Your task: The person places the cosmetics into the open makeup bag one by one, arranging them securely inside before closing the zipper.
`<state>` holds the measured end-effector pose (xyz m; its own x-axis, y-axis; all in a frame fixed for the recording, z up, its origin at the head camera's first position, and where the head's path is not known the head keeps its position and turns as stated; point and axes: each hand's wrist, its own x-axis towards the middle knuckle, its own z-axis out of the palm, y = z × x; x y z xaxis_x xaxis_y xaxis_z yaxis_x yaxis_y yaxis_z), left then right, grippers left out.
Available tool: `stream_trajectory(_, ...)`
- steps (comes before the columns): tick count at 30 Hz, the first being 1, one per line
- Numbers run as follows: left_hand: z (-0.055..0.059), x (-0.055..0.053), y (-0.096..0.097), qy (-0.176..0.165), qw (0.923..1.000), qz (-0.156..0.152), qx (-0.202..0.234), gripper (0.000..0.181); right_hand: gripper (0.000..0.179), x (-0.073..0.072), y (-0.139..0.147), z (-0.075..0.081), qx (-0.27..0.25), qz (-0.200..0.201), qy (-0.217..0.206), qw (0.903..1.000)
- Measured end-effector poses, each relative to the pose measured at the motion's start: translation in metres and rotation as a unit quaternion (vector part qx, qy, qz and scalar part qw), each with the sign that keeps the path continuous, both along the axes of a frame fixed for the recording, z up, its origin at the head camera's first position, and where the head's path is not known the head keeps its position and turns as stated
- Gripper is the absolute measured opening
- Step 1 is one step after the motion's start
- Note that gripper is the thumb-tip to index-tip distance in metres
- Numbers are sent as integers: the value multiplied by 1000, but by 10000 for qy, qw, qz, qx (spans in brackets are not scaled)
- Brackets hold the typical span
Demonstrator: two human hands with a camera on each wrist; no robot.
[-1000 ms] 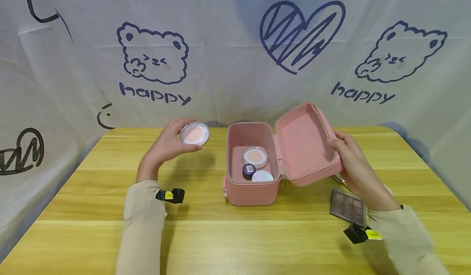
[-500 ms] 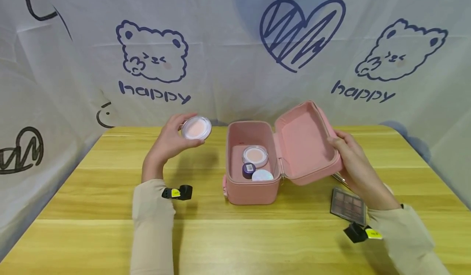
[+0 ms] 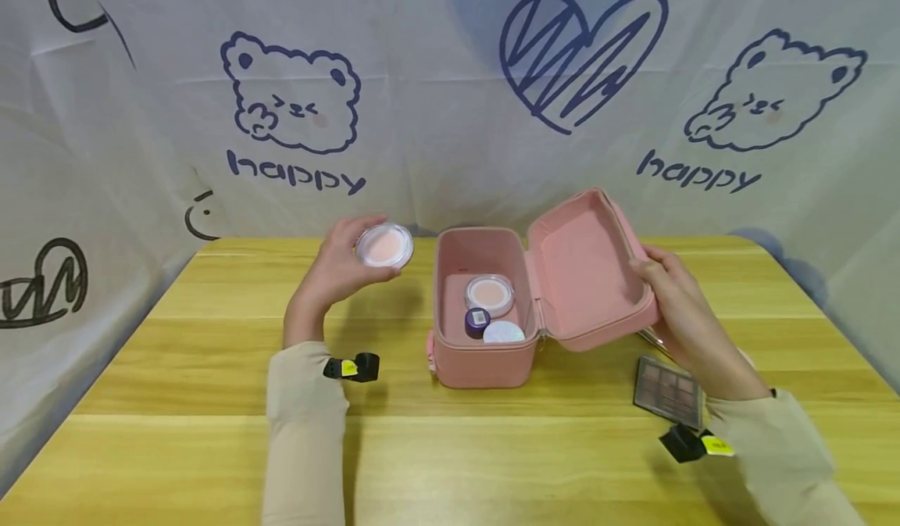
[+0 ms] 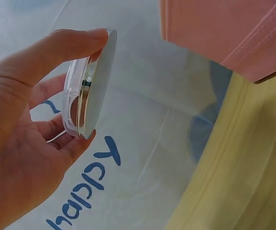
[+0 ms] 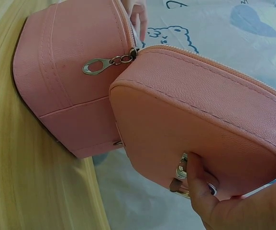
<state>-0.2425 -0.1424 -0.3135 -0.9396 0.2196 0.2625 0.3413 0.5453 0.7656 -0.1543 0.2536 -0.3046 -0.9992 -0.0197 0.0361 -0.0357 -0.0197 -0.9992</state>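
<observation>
The left hand [image 3: 341,266] pinches one round compact [image 3: 384,245] by its rim, thumb opposite fingers, the compact just beyond the palm and in the air beside a pink zippered cosmetic case [image 3: 483,367]. Since a second ago, hand and compact have shifted toward the case. The right hand [image 3: 685,311] grips the case's raised lid [image 3: 587,272] at its edge. Inside lie three things: a second round compact [image 3: 490,295], one purple jar [image 3: 477,322], one whitish disc [image 3: 503,332]. One eyeshadow palette [image 3: 666,391] lies on the table [image 3: 450,463].
</observation>
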Motion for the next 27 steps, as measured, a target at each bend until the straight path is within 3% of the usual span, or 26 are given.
stream_trajectory(13,0,3,6,10,9999,97,86,74,47,0,1,1,29,31,6,10000)
stream_trajectory(27,1,2,29,18,9995,-285,153,71,53,0,1,0,52,-17,33,10000)
